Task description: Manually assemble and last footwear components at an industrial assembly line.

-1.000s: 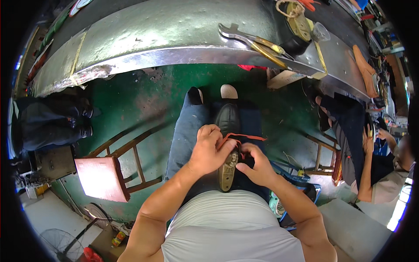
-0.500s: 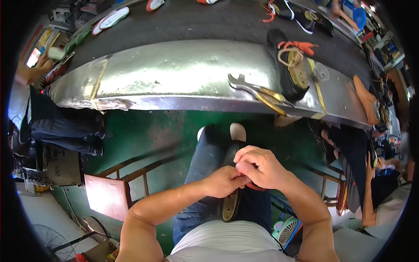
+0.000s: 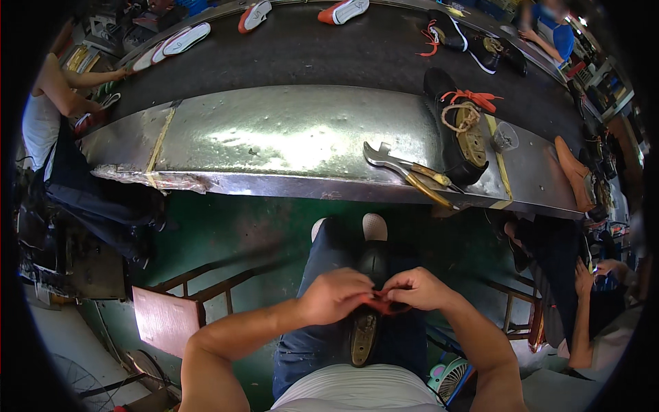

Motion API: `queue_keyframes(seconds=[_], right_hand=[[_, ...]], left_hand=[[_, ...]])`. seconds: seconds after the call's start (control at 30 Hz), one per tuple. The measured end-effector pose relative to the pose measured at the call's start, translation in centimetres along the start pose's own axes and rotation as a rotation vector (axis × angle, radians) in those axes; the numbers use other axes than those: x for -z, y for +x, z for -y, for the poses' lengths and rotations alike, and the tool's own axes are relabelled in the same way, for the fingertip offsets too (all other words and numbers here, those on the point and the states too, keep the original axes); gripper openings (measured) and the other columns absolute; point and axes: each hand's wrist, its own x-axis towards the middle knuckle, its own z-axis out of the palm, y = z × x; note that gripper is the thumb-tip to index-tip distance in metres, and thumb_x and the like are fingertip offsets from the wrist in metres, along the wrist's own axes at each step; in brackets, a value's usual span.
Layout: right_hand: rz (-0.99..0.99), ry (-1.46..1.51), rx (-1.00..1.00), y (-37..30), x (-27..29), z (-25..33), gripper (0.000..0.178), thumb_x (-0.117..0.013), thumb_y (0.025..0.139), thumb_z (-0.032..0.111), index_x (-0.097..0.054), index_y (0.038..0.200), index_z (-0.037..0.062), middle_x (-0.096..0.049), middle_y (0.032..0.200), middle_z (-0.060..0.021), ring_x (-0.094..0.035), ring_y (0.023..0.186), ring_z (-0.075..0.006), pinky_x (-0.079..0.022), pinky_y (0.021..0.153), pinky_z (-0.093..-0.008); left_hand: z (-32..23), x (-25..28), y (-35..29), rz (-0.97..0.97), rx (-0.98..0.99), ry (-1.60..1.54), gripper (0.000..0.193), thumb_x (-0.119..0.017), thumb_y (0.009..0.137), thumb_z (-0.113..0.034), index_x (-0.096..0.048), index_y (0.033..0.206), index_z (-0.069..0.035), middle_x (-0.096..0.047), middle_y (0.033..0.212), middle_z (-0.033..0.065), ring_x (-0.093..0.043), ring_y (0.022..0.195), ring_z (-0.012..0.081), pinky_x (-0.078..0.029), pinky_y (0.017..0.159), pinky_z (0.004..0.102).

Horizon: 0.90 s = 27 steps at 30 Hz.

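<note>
A long, shiny metal surface runs across in front. A wooden stool stands to the left. A black shoe lies on the person's lap, toe pointing away. Over it, the left hand and right hand have their fingertips close together, pinching a red lace.

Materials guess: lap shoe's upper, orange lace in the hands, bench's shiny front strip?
Upper: probably leather or imitation; black, smooth, soft sheen.
Orange lace: probably textile, dull-looking; too small to confirm.
Front strip: likely sheet metal, worn-shiny; bright glare, small dimples.
</note>
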Motion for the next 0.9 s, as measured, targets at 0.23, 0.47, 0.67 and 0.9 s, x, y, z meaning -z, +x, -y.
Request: queue_keyframes(seconds=[0.23,0.47,0.67,0.9], right_hand=[[-0.239,0.333,0.122,-1.2,1.1,-2.6,0.018,-0.06,0.092,0.006,-0.064,0.107,-0.0021,-0.07,0.094,-0.0093,-0.067,0.088,-0.0151,-0.053,0.082,-0.0297],[-0.123,0.457,0.2,-0.3,0.8,-1.2,0.02,-0.059,0.096,0.007,-0.06,0.113,-0.0048,-0.068,0.098,-0.0119,-0.068,0.09,-0.0187,-0.055,0.085,-0.0328],[-0.135,0.504,0.222,-0.8,0.4,-1.0,0.018,-0.055,0.1,0.01,-0.06,0.11,-0.005,-0.064,0.088,-0.0087,-0.062,0.076,-0.0142,-0.05,0.071,-0.0284],[0.114,0.14,0.118,-4.9,2.0,-4.6,0.02,-0.065,0.089,0.015,-0.07,0.085,-0.0035,-0.058,0.064,-0.0085,-0.053,0.054,-0.0128,-0.038,0.048,-0.0281]], left_hand=[[1.7,1.0,-10.1,-0.394,1.293,-0.467,0.037,-0.065,0.092,-0.004,-0.054,0.127,0.001,-0.066,0.11,0.0142,-0.064,0.104,0.0213,-0.051,0.092,0.0349],[-1.9,-1.0,-2.8,-0.1,0.513,0.127,0.056,-0.069,0.083,0.0,-0.049,0.136,-0.003,-0.058,0.131,0.0178,-0.058,0.121,0.0331,-0.049,0.098,0.0409],[-1.9,-2.3,-3.8,-0.09,0.557,-0.178,0.014,-0.066,0.092,-0.008,-0.065,0.103,0.0,-0.067,0.098,0.0152,-0.068,0.087,0.0306,-0.055,0.078,0.0376],[0.3,2.2,-4.2,0.143,1.256,-0.161,0.038,-0.061,0.099,-0.031,-0.066,0.076,-0.001,-0.056,0.06,-0.0001,-0.052,0.059,0.0102,-0.046,0.059,0.0301]])
